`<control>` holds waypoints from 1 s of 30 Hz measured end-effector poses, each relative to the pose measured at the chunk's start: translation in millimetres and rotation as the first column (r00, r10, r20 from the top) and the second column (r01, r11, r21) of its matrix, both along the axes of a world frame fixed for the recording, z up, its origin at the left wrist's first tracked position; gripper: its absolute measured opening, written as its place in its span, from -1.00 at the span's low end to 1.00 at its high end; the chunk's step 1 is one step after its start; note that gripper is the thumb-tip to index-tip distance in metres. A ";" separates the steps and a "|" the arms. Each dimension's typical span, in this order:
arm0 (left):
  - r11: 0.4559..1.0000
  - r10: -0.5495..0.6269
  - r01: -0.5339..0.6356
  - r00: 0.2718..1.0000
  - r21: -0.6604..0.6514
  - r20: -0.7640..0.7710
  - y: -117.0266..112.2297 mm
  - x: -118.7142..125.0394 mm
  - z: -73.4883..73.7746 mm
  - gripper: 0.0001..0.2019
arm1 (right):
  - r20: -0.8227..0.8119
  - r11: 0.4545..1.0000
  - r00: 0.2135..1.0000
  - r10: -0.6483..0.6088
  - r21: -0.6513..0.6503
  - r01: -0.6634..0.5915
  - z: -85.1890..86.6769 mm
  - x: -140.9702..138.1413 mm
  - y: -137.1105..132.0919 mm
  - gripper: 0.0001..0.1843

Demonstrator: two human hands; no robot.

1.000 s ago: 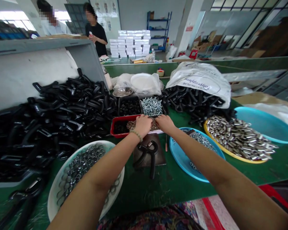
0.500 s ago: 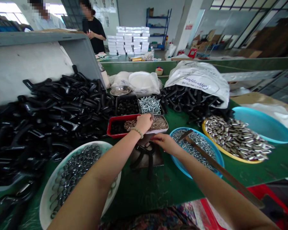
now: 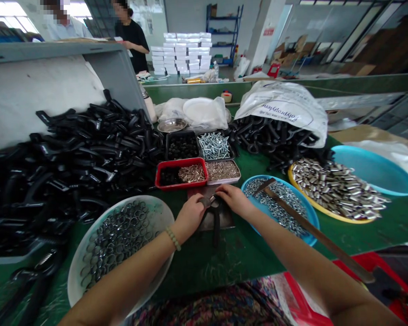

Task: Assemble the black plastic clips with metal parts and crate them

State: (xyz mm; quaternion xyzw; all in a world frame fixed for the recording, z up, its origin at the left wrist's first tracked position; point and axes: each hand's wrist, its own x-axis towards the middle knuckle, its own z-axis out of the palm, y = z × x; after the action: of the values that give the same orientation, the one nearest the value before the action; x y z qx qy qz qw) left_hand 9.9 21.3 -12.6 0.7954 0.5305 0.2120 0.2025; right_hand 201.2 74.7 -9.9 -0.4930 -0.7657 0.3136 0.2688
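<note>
Both my hands meet over a black plastic handle part (image 3: pixel 216 222) that lies on a dark plate (image 3: pixel 224 218) on the green table. My left hand (image 3: pixel 189 215) grips the top of the part with curled fingers. My right hand (image 3: pixel 234 198) pinches a small metal piece against the same spot. Just beyond them stand a red tray (image 3: pixel 163 166) with small brass-coloured parts and a tray of small fasteners (image 3: pixel 222 170).
A big heap of black handles (image 3: pixel 78 149) fills the left side. A white bowl of metal rings (image 3: pixel 119 235) sits near left, a blue bowl of washers (image 3: pixel 282 203) with a long metal bar (image 3: pixel 313 231) right, a yellow dish of metal sleeves (image 3: pixel 336 192) beyond. Two people stand far back.
My left hand came back from the red tray down to the black part. My right hand moved from the tray to the part one second ago and stays there.
</note>
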 end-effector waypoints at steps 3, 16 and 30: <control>0.998 -0.005 0.015 0.987 0.064 -0.159 -0.2 3.2 4.3 -0.73 | 0.024 1.000 1.000 -0.007 0.029 0.007 -1.9 0.6 -0.5 -0.91; 0.985 -0.132 0.169 0.874 0.038 -0.468 -8.7 6.7 12.6 -0.78 | 0.162 0.989 0.985 0.061 0.127 -0.082 -4.1 0.8 3.8 -0.87; 0.994 -0.108 0.113 0.947 -0.001 -0.302 -22.3 3.6 14.6 -0.82 | 0.391 0.959 0.911 0.130 0.183 -0.216 1.8 -2.3 -2.6 -0.81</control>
State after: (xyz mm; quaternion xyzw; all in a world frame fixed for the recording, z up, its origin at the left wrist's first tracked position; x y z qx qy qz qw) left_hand 13.6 -1.0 2.0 0.8484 0.5081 0.0809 0.1244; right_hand 198.9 72.1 -8.1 -0.4404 -0.8740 0.1486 0.1419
